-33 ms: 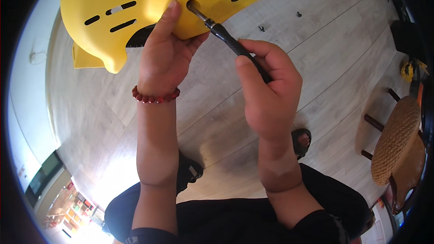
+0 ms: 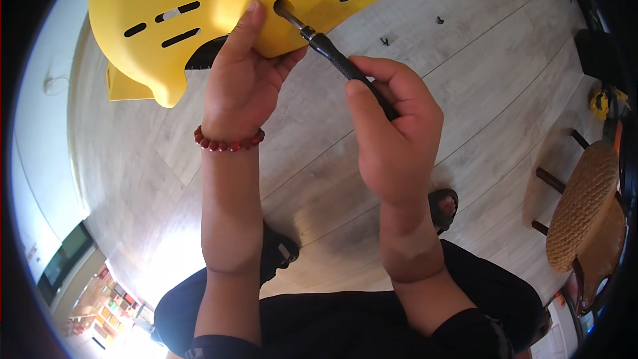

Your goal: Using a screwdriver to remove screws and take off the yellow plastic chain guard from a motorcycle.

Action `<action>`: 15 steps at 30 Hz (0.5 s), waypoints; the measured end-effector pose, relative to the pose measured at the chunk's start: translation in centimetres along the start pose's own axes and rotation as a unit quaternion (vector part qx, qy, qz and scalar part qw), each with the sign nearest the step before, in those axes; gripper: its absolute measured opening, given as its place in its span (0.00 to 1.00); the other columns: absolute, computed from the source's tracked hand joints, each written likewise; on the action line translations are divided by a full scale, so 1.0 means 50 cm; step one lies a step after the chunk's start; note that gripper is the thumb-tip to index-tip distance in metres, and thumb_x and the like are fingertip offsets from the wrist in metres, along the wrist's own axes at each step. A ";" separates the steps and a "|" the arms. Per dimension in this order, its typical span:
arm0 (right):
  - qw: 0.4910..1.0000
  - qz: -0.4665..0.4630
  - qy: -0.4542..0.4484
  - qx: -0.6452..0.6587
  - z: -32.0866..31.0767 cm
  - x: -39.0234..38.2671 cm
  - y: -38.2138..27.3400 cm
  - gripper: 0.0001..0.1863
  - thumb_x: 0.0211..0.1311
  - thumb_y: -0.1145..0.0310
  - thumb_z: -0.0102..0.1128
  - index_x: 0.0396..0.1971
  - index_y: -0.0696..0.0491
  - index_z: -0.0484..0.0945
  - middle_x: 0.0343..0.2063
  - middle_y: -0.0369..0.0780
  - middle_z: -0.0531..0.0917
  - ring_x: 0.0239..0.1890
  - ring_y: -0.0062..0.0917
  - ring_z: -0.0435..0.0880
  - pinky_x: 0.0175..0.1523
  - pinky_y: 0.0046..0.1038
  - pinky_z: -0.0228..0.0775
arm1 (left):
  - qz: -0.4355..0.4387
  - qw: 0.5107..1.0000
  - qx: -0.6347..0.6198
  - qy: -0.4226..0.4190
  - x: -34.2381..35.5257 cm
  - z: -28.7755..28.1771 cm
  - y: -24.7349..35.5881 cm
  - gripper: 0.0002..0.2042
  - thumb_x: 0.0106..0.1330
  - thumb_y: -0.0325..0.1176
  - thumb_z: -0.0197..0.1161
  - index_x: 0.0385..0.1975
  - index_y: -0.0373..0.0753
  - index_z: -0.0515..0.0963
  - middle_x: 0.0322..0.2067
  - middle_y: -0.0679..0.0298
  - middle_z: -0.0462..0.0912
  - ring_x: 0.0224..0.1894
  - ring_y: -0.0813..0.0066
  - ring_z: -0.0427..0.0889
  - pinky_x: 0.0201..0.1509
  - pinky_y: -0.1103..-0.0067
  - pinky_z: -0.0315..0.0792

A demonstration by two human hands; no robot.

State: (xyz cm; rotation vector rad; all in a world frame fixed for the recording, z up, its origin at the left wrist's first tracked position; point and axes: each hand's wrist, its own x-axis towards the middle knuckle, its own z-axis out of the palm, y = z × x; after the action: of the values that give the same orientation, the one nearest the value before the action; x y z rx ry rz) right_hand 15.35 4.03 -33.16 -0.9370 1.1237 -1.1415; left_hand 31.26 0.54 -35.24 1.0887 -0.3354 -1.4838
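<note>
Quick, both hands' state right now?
Left hand: closed on the edge of the yellow plastic shell, thumb on top.
Right hand: closed around the black-handled screwdriver, its tip inside a round hole.

Yellow shell [image 2: 222,0] cut off above, tip of screwdriver [image 2: 337,61] hidden

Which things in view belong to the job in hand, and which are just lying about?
In use:
yellow shell, held by the left hand
screwdriver, in the right hand, pointing into the shell

Apparently lying about:
woven seat
two dark bits on the floor; may belong, too small to tell
</note>
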 end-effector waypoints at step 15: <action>0.990 0.082 0.033 0.112 0.002 0.012 0.012 0.07 0.57 0.75 0.54 0.34 0.62 0.75 0.14 0.29 0.70 0.16 0.06 0.62 0.20 0.13 0.52 | 0.003 1.000 0.002 -0.017 -0.001 -0.002 0.005 0.16 0.66 0.41 0.53 0.49 0.40 0.69 0.44 0.65 0.76 0.45 0.73 0.76 0.47 0.73 0.73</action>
State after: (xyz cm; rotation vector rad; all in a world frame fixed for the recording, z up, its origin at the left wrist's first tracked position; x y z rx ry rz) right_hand 15.58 3.56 -33.83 -0.6265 1.0789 -1.1431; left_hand 31.49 0.55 -35.12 1.0655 -0.3648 -1.4976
